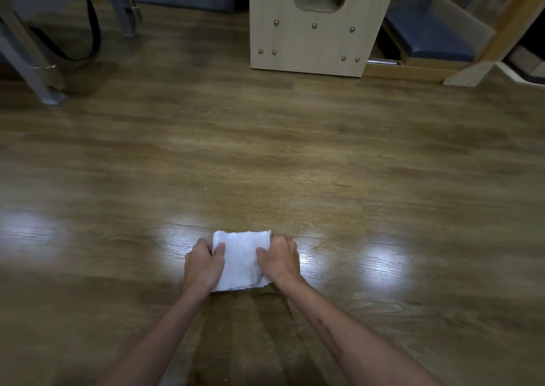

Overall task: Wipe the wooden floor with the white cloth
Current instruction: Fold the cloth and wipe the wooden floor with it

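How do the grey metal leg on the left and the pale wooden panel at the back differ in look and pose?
The grey metal leg is narrow and dark grey; the pale wooden panel is broad and light. The leg slants across the view, whereas the panel stands roughly upright. The panel shows round metal studs and a cut-out opening near its top; the leg shows neither. Both stand on the wooden floor, well beyond the white cloth.

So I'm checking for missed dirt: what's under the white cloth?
Only the wooden floor shows around the white cloth. The left hand and right hand grip its sides; anything beneath is covered.
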